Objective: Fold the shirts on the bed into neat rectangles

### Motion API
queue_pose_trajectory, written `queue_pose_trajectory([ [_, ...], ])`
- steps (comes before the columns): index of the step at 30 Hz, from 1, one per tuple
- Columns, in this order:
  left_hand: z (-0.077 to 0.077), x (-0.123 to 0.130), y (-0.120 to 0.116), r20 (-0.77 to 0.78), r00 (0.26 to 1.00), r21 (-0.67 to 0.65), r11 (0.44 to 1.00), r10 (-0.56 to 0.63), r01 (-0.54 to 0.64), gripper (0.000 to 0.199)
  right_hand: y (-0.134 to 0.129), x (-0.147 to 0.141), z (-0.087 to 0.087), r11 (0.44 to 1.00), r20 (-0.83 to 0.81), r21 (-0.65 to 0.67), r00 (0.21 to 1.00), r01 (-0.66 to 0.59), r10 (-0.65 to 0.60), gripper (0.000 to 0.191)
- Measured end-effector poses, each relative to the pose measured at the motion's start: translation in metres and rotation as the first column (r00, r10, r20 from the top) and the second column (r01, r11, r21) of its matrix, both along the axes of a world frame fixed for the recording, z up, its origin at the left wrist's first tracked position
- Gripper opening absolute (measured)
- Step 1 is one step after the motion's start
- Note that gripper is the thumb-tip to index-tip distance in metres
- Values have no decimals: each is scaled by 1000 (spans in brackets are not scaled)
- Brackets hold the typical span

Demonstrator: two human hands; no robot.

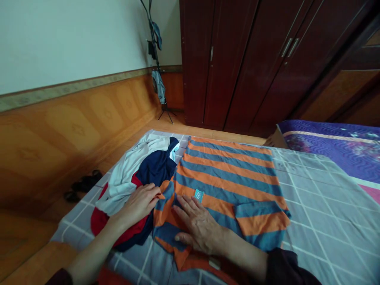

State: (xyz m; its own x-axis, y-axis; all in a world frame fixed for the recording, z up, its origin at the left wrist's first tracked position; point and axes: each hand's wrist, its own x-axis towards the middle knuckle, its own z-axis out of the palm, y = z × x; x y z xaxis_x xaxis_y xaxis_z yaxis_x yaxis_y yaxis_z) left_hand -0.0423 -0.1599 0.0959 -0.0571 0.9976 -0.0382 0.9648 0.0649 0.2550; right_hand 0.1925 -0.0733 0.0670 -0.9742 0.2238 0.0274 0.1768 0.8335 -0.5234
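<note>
An orange and grey-blue striped shirt (228, 170) lies spread on the bed, its collar end towards me and a small light-blue patch (198, 195) on its chest. My left hand (145, 201) pinches the edge of its left sleeve. My right hand (199, 226) rests flat on the shirt near the patch, fingers stretched out. The right sleeve (261, 215) is folded inward over the body. Beside my left hand is a loose pile of clothes: a white garment (130, 162), a navy one (156, 166) and a red one (99, 219).
The bed has a grey checked sheet (320, 198). A purple quilted cover (326, 146) is at the right. Behind the bed stand a dark red wardrobe (231, 59) and a coat rack (157, 59). Dark shoes (83, 185) sit on the floor at left.
</note>
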Motion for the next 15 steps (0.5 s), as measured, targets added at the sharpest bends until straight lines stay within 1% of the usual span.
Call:
queue_pose_trajectory([
  [3, 14, -5, -4, 139, 986, 106, 989, 91, -106, 17, 1, -6, -18, 1000, -23, -11, 999, -29, 28, 73],
  [5, 19, -5, -5, 170, 977, 182, 971, 125, -156, 14, 2, -6, -26, 998, -61, -60, 998, 1, -5, 71],
  [6, 19, -3, -4, 174, 976, 225, 960, 129, -167, 13, 3, -6, -28, 993, -90, -115, 995, 35, -45, 68],
  [7, 18, 3, -1, 176, 977, 274, 947, 122, -167, 12, 6, -6, -29, 976, -127, -198, 985, 87, -114, 63],
  [8, 17, 12, 2, 178, 979, 323, 934, 98, -152, 13, 9, -7, -29, 941, -164, -303, 965, 149, -205, 57],
  [9, 14, 24, 6, 175, 983, 373, 921, 50, -113, 15, 13, -8, -30, 885, -190, -418, 933, 206, -307, 52],
  [10, 12, 38, 9, 159, 987, 416, 908, -26, -43, 18, 18, -9, -30, 811, -197, -529, 893, 251, -405, 48],
  [12, 6, 69, 14, 88, 965, 453, 873, -248, 183, 26, 30, -10, -30, 638, -163, -707, 808, 304, -566, 45],
  [13, 4, 82, 14, 50, 933, 440, 846, -357, 301, 29, 35, -10, -30, 560, -138, -767, 772, 313, -621, 46],
  [14, 1, 94, 12, 23, 895, 408, 822, -445, 398, 32, 40, -10, -31, 495, -119, -810, 738, 315, -665, 46],
  [15, -1, 101, 9, 13, 869, 366, 811, -495, 457, 36, 44, -10, -32, 441, -104, -841, 705, 314, -702, 46],
])
